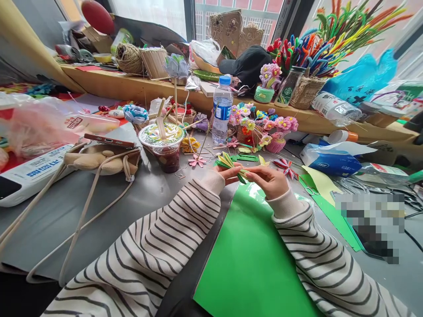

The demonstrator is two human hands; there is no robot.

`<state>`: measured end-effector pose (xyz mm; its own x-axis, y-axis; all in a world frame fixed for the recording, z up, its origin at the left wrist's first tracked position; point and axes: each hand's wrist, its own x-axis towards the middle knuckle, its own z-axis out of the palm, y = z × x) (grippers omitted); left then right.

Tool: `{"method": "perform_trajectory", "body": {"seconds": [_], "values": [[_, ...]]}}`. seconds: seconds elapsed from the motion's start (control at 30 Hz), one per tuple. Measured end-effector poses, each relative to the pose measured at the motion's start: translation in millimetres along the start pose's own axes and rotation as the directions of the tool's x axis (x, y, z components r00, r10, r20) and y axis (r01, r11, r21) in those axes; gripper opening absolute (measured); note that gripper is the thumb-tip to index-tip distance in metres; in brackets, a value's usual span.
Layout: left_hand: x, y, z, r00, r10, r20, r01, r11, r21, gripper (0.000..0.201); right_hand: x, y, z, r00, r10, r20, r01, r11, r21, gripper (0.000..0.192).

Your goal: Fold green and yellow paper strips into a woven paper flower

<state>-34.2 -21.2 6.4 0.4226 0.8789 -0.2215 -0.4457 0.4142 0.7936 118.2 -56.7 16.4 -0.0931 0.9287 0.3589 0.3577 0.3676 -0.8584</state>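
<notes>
Taking the clear plastic water bottle with the blue cap and label (222, 110) as the landmark, a beige fabric drawstring bag (99, 159) lies well to its left on the grey table (66, 211), with a dark phone (109, 141) resting on top of it. Between that bag and the bottle stands a clear plastic cup of dark red drink with a printed sealed lid (162, 147). In front of the bottle, nearer the person, the left hand (228, 174) and the right hand (269, 180) meet over the far edge of a large bright green paper sheet (251, 259). Together they hold a small folded fan of green and yellow paper strips (229, 163): its long axis runs roughly left to right and slightly away, the spread tips pointing left and up towards the cup, the gathered narrow end pointing right into the right hand. The left fingers are curled closely around the bundle's middle; the right thumb and fingers pinch the narrow end. To the right of the bottle sits a cluster of pink and blue pipe-cleaner flowers in small baskets (264, 127), and farther right a blue soft tissue pack (330, 160).
</notes>
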Motion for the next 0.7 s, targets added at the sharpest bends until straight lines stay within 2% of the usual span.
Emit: {"method": "perform_trajectory", "body": {"seconds": [0.1, 0.2, 0.33, 0.5, 0.7], "values": [[-1, -5, 5.2, 1.0, 0.022, -0.02, -0.022, 1.0, 0.022, 0.028, -1, 0, 1, 0.997, -0.075, 0.034, 0.078, 0.992, -0.098, 0.019], [-2, -3, 6.3, 1.0, 0.029, 0.006, -0.029, 0.996, 0.079, 0.031, -1, 1, 0, 0.996, -0.082, 0.044, 0.086, 0.99, -0.116, 0.019], [-2, 3, 3.3, 0.999, 0.009, 0.053, -0.019, 0.981, 0.191, 0.036, 0, 0, -2, 0.997, -0.037, 0.062, 0.043, 0.995, -0.091, 0.019], [-3, 6, -0.9, 0.996, -0.006, 0.091, -0.022, 0.953, 0.301, 0.039, 2, -2, -4, 0.993, 0.08, 0.087, -0.081, 0.997, 0.006, 0.02], [-4, 3, -0.7, 0.992, 0.057, 0.109, -0.098, 0.904, 0.415, 0.041, 3, -4, -9, 0.992, 0.11, 0.063, -0.114, 0.991, 0.071, 0.016]]}}
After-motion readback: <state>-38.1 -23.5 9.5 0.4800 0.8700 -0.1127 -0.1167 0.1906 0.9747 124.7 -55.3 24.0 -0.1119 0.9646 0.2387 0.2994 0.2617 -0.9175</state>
